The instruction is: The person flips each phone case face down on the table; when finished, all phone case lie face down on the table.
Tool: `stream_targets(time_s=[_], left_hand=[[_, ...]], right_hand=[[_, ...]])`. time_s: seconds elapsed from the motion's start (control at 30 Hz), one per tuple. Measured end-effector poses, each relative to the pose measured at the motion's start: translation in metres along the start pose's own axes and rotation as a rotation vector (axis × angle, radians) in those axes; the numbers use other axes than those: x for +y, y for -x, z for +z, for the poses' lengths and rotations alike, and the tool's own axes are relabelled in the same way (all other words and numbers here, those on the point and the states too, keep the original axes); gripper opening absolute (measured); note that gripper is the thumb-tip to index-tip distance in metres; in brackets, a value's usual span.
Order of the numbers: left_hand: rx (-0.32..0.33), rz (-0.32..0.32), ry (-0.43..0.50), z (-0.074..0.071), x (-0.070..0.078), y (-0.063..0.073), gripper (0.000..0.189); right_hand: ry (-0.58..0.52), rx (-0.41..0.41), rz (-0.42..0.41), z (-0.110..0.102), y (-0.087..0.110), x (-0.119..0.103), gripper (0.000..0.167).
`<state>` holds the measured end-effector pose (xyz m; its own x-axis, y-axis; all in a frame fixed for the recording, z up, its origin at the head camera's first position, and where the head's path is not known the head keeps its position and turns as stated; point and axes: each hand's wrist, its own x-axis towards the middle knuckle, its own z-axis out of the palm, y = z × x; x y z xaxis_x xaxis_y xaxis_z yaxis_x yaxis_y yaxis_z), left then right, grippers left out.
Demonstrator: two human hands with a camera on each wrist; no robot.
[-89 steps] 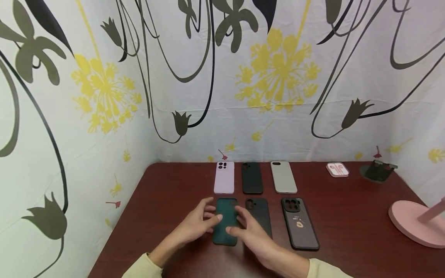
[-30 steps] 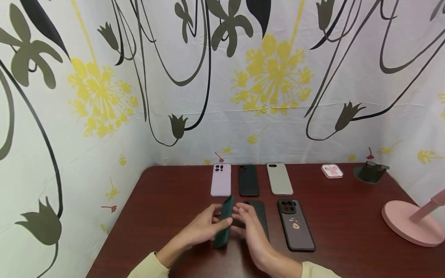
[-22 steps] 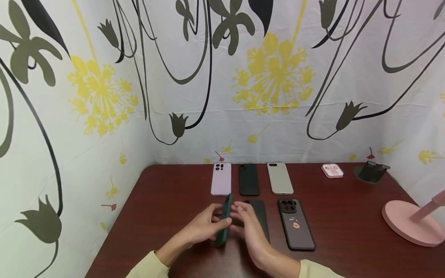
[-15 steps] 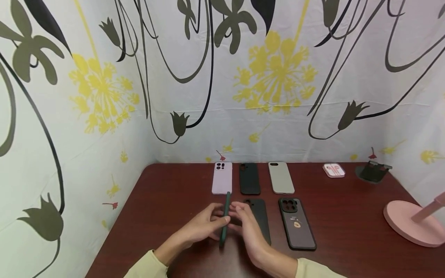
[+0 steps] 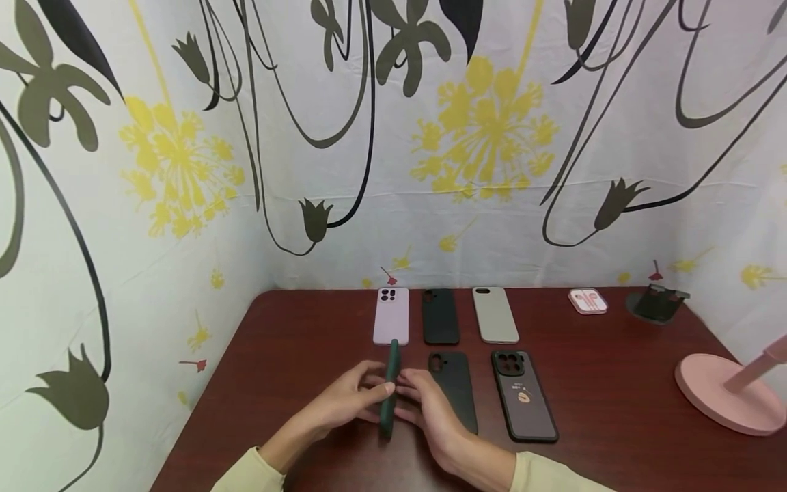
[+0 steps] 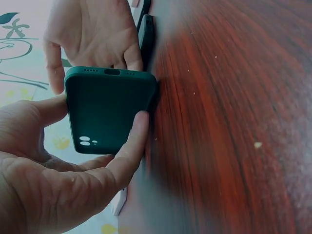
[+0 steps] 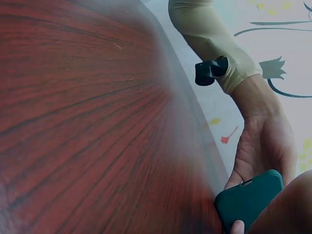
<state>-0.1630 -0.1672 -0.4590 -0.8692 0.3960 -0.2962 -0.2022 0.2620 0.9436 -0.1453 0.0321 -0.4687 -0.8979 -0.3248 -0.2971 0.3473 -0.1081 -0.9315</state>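
Observation:
My left hand (image 5: 344, 402) holds a dark green phone case (image 5: 393, 362) turned up on its long edge, thumb on the near side and fingers behind. In the left wrist view, the case (image 6: 105, 105) shows its hollow inner side, with camera holes low and a port cutout at the top rim. My right hand (image 5: 435, 418) stands along the other side of the case, fingers loosely extended with the tips at its outer face. One fingertip (image 7: 237, 227) lies against that smooth back in the right wrist view. Right beside this hand lies a dark phone case (image 5: 456, 389).
Behind lie a lilac case (image 5: 391, 318), a black case (image 5: 440, 318) and a pale grey case (image 5: 495, 318). A dark-framed translucent case (image 5: 525, 403) lies to the right. Farther right are a small white box (image 5: 588, 302), a dark stand (image 5: 658, 306) and a pink round base (image 5: 719, 396).
The green case, first lying flatter between both hands with its face up, has been tipped upright onto its edge. Lately both hands and the case have shifted slightly left.

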Motion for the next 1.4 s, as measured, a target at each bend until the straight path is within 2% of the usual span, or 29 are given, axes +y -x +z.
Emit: stream_targets(time_s=[0.17,0.5,0.7,1.07,1.2,1.4], left_hand=[[0.026,0.006,0.019,-0.005,-0.001,0.002,0.068],[0.124,0.067,0.028,-0.014,-0.001,0.008,0.069],[0.172,0.086,-0.045,-0.019,-0.008,0.013,0.063],[0.192,0.085,-0.112,-0.021,-0.016,0.013,0.064],[0.216,0.089,-0.183,-0.02,-0.019,0.012,0.062],[0.213,0.102,-0.305,-0.017,-0.023,0.014,0.06]], right_hand=[[0.0,-0.013,0.013,0.002,-0.001,0.0,0.068],[0.014,-0.024,0.066,0.003,-0.008,-0.002,0.069],[0.035,-0.046,0.069,0.003,-0.009,-0.004,0.067],[0.04,-0.034,0.081,0.003,-0.011,-0.005,0.072],[0.029,-0.042,0.074,0.001,-0.012,-0.004,0.072],[0.06,-0.046,0.082,0.001,-0.012,-0.005,0.071]])
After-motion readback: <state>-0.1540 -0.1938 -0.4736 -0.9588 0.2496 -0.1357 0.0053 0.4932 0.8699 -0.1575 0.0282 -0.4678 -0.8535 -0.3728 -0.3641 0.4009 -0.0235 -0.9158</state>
